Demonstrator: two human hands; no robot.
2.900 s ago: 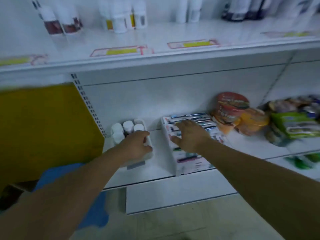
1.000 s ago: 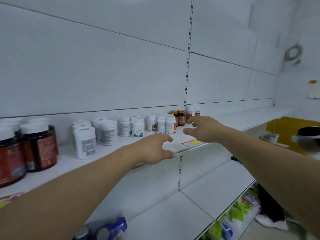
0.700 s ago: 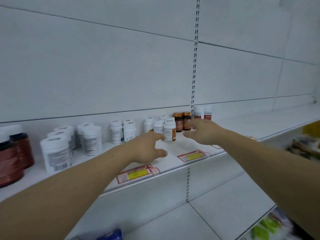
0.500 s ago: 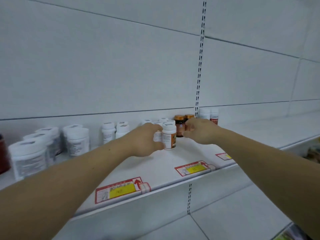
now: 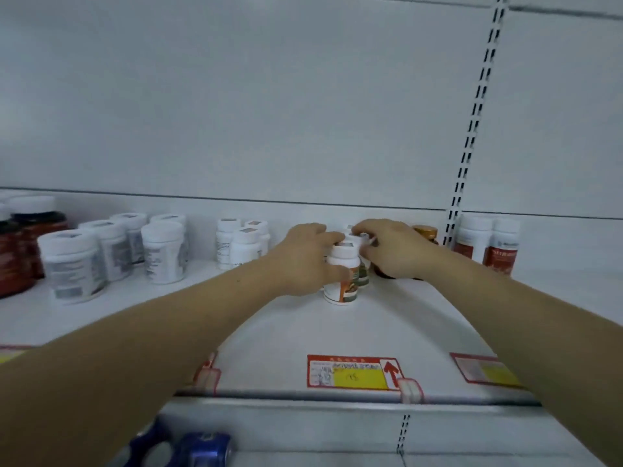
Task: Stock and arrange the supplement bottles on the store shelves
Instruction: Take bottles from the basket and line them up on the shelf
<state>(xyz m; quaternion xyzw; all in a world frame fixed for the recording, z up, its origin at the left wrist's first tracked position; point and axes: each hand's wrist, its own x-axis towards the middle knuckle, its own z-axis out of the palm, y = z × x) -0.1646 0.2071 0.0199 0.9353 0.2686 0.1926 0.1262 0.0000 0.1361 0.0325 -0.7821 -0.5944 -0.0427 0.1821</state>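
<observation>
so my left hand (image 5: 303,261) is wrapped round the front bottle (image 5: 342,279) and my right hand (image 5: 391,247) pinches the bottle behind (image 5: 364,276) it, both upright on the shelf (image 5: 286,332) straight back from the price tag (image 5: 352,372)

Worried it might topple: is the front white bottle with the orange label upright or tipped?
Upright: the bottle stands base-down on the shelf, cap uppermost, left hand gripping it.
</observation>
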